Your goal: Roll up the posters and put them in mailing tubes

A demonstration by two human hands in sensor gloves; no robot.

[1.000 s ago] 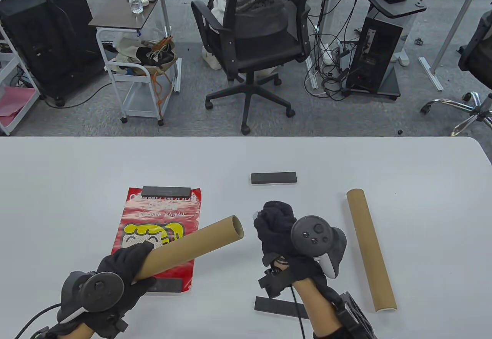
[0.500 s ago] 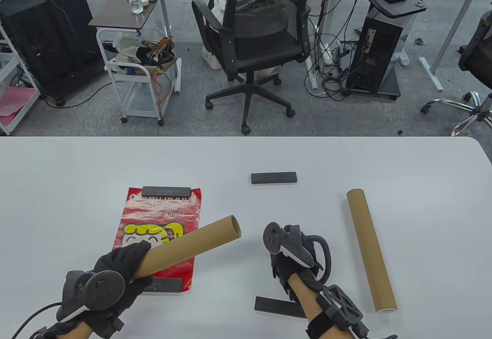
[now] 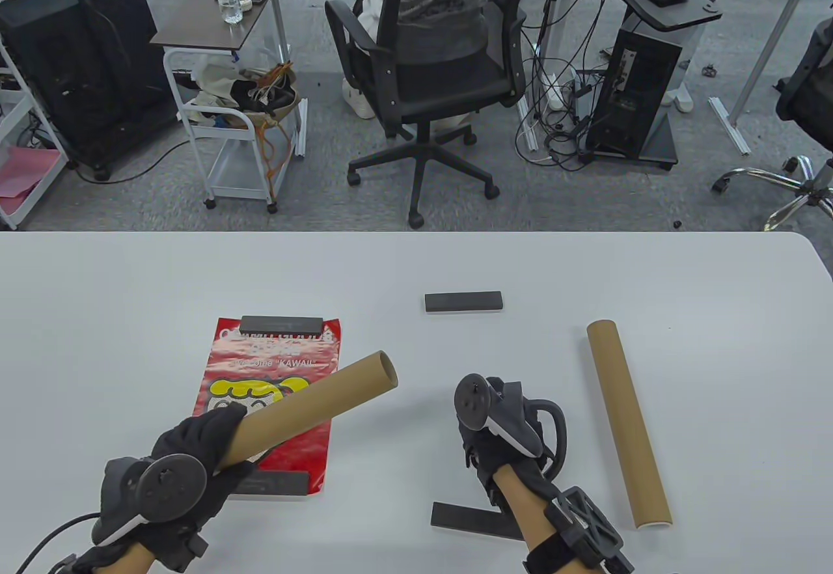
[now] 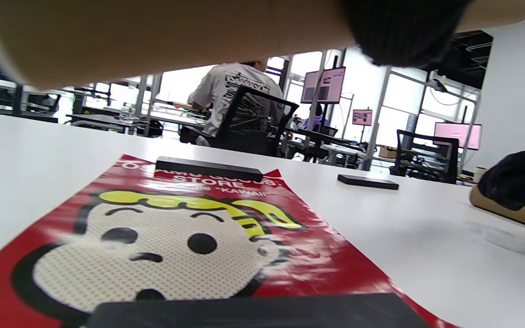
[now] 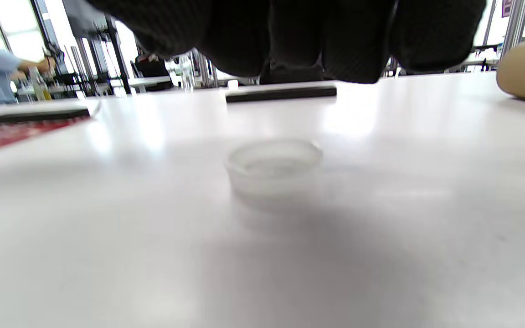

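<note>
My left hand [image 3: 202,444] grips a brown mailing tube [image 3: 325,401] near its low end and holds it slanted above the table, open mouth [image 3: 385,367] up and to the right. It fills the top of the left wrist view [image 4: 153,36]. Under it lies a flat red poster [image 3: 260,372] with a cartoon face, held down by a dark bar at its top [image 3: 281,324] and bottom [image 3: 273,483]. My right hand [image 3: 485,444] is low over the table, holding nothing. A clear plastic cap [image 5: 274,166] sits on the table just beyond its fingers [image 5: 290,36].
A second brown tube [image 3: 628,424] lies at the right, a white cap [image 3: 653,524] on its near end. One loose dark bar [image 3: 463,301] lies mid-table, another [image 3: 472,520] by my right wrist. Office chairs and desks stand beyond the far table edge.
My right hand has come down from beside the tube mouth to the table and turned on edge. My left hand and its tube have shifted slightly left.
</note>
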